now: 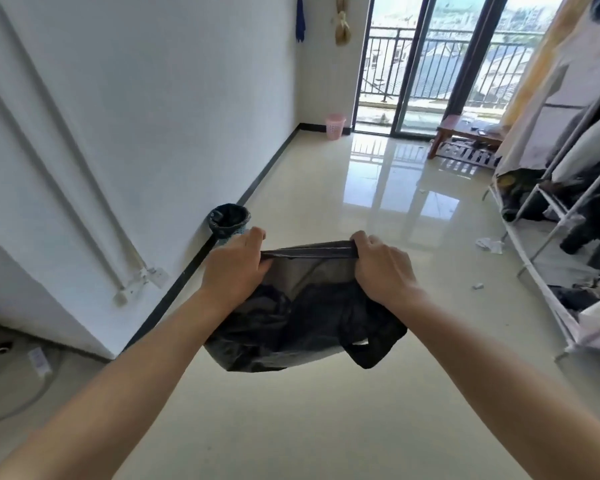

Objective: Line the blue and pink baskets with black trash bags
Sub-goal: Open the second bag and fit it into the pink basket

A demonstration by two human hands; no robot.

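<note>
I hold a black trash bag (305, 320) in the air in front of me, its mouth stretched between both hands. My left hand (234, 268) grips the left side of the rim and my right hand (383, 268) grips the right side. The bag's body hangs crumpled below, a handle loop dangling at the lower right. The blue basket (230, 223) stands on the floor against the left wall, just beyond my left hand, with a black bag lining it. The pink basket (335, 126) stands far off in the corner beside the balcony door, with no black showing in it.
Glossy cream floor tiles (326, 209) run ahead to a sliding balcony door (416, 64). A clothes rack (568, 220) with garments lines the right side, with paper scraps (489, 244) near its feet. A low wooden bench (465, 133) stands by the door. White wall on the left.
</note>
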